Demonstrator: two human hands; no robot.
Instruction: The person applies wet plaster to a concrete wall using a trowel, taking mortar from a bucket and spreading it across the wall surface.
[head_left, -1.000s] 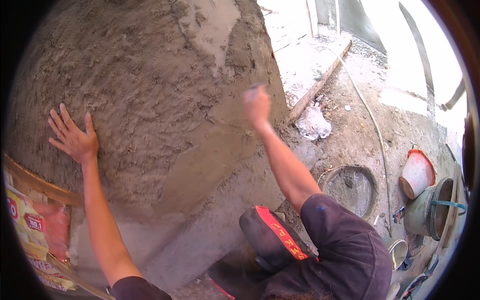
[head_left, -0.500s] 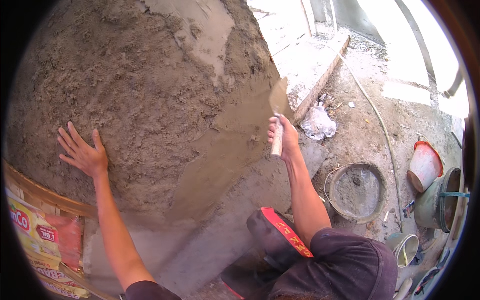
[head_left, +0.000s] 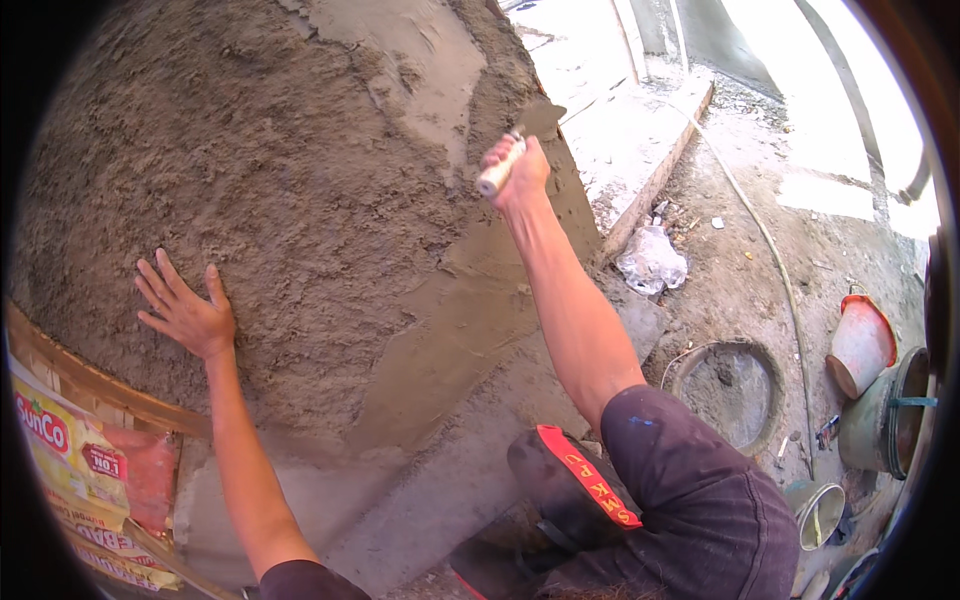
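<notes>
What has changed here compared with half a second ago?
The right hand has moved up and leftward in the picture, carrying the trowel with it. Nothing was newly grasped or let go. The left hand stays spread on the rough wall.

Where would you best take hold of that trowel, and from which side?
Probably by the trowel's pale handle, coming from the near side: its butt end points back that way, while the flat blade points away. The right grip is wrapped around that handle.
</notes>
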